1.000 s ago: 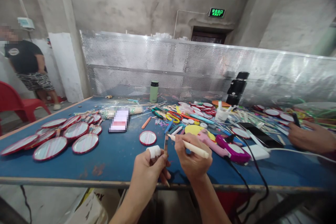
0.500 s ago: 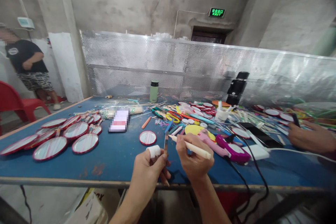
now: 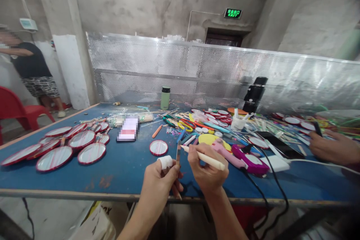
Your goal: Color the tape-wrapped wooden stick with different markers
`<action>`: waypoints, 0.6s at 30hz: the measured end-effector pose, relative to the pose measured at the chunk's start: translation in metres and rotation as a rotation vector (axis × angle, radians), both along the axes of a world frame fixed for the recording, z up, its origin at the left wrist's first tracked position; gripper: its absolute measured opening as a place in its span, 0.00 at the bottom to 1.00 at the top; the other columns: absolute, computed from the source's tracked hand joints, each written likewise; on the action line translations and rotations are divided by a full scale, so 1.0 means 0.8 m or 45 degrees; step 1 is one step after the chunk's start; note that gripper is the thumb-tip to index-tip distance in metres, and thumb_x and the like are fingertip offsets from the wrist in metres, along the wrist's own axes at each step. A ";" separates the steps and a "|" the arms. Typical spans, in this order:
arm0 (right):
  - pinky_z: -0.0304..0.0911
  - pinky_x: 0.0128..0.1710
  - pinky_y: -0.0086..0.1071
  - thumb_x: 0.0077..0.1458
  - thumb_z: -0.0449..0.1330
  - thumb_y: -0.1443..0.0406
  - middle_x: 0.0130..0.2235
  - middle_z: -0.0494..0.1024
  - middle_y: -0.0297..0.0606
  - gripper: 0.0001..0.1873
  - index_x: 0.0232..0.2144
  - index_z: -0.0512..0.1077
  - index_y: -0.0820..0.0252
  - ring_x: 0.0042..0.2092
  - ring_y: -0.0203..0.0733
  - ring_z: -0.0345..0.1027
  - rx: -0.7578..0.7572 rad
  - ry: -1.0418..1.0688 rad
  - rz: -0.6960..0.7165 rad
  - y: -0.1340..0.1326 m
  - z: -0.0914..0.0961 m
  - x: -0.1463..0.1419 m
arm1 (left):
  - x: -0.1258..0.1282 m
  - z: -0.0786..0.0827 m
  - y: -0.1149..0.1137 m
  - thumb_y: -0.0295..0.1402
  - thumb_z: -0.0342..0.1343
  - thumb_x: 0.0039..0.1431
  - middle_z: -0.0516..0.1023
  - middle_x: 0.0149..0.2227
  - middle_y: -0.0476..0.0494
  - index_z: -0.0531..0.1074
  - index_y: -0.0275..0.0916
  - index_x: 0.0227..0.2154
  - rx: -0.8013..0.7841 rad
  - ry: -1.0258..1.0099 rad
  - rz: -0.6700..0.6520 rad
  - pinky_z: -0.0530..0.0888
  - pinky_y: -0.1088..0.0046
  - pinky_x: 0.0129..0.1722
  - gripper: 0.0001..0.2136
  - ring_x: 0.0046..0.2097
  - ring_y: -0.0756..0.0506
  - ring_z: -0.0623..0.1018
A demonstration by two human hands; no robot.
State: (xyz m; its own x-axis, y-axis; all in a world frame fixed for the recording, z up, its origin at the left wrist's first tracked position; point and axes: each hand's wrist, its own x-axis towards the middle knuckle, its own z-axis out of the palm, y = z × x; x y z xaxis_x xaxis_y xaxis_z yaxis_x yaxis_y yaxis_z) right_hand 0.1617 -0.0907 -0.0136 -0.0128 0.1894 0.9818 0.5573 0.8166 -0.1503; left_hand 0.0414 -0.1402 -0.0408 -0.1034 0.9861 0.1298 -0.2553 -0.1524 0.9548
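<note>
My left hand is closed around a thin flat stick held upright over the near edge of the blue table; its forefinger wears a white wrap. My right hand is closed on a cream marker pen, whose tip touches the top of the stick. A small round red-rimmed disc lies just beyond the hands.
Many red-rimmed discs cover the table's left. A pink and purple glue gun with black cables lies right of my hands. Scissors, sticks, a green bottle and a cup sit further back. Another person's hand rests far right; someone stands far left.
My hands have barely shifted, pen tip still against the stick. The person standing at far left has raised an arm and turned.
</note>
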 end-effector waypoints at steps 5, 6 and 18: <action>0.60 0.23 0.27 0.53 0.60 0.73 0.20 0.72 0.31 0.08 0.23 0.70 0.61 0.21 0.31 0.63 0.009 0.023 0.006 0.001 -0.002 0.000 | 0.000 -0.001 0.001 0.38 0.60 0.52 0.73 0.21 0.50 0.71 0.34 0.27 0.006 0.010 -0.001 0.71 0.80 0.13 0.11 0.17 0.52 0.73; 0.60 0.23 0.27 0.53 0.60 0.73 0.20 0.72 0.31 0.08 0.23 0.70 0.61 0.21 0.31 0.63 0.010 0.012 0.012 0.001 -0.002 0.000 | 0.000 -0.001 0.002 0.38 0.60 0.52 0.73 0.21 0.50 0.71 0.34 0.27 0.008 0.014 0.001 0.70 0.80 0.13 0.11 0.17 0.52 0.73; 0.59 0.23 0.26 0.53 0.60 0.72 0.19 0.71 0.30 0.08 0.23 0.70 0.60 0.21 0.30 0.62 0.016 -0.009 0.012 0.001 -0.002 0.000 | 0.000 -0.002 0.002 0.38 0.60 0.52 0.73 0.21 0.50 0.71 0.33 0.26 0.017 0.009 -0.003 0.70 0.80 0.13 0.11 0.17 0.52 0.73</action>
